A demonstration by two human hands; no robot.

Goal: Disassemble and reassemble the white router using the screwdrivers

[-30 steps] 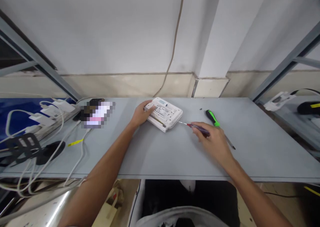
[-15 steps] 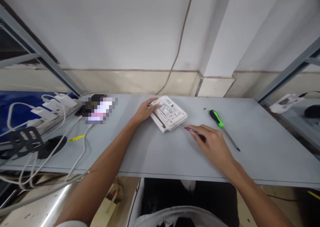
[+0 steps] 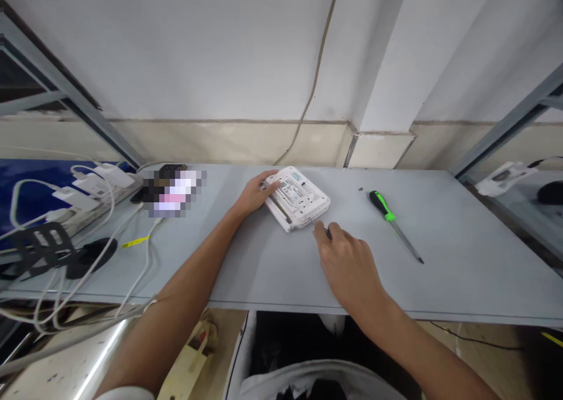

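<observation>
A white, flat electronic box [image 3: 303,203] with vent slots and a printed label rests on the grey table. My left hand [image 3: 258,193] grips its left edge, thumb on the top face and fingers around the far side. Closed around a small screwdriver [image 3: 328,233] is my right hand [image 3: 345,259], just off the box's near right edge. The screwdriver's thin shaft meets that edge; most of its handle is hidden by my fingers. To the right lies a larger green and black screwdriver [image 3: 389,215], with a tiny dark screw [image 3: 360,189] behind it.
At the left stand a power strip with white chargers [image 3: 92,183], a blurred-out phone [image 3: 176,192], white cables [image 3: 147,259] and a black stand [image 3: 90,256]. Metal frame posts rise at both ends, and a white device [image 3: 504,177] sits beyond the right one. The wall closes off the back.
My right hand has shifted left toward the box and turned over the small screwdriver, now covering its handle. My left hand and the box stay nearly in place.
</observation>
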